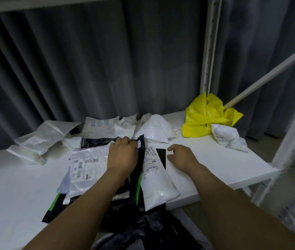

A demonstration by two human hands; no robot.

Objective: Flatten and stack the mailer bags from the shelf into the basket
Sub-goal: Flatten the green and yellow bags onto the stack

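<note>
Dim, cool blue-grey light recorded throughout. Brightest tone given by white shelf board (215, 159), lit evenly, apparently from above. Grey curtain (107, 69) left dark, folds reduced to soft vertical bands. Faint glare caught on crinkled white mailer bags (49, 134) and glossy black mailer bag (139, 159). Vivid colour kept in yellow bag (202, 121). Shadows soft, barely marked. Wide-angle bending seen in shelf upright (209, 51) and diagonal brace (269, 73). Metal frame (294, 141) at right edge smeared by blur; bottom edge rendered out of focus. Print on labels (81, 166) left unreadable.
</note>
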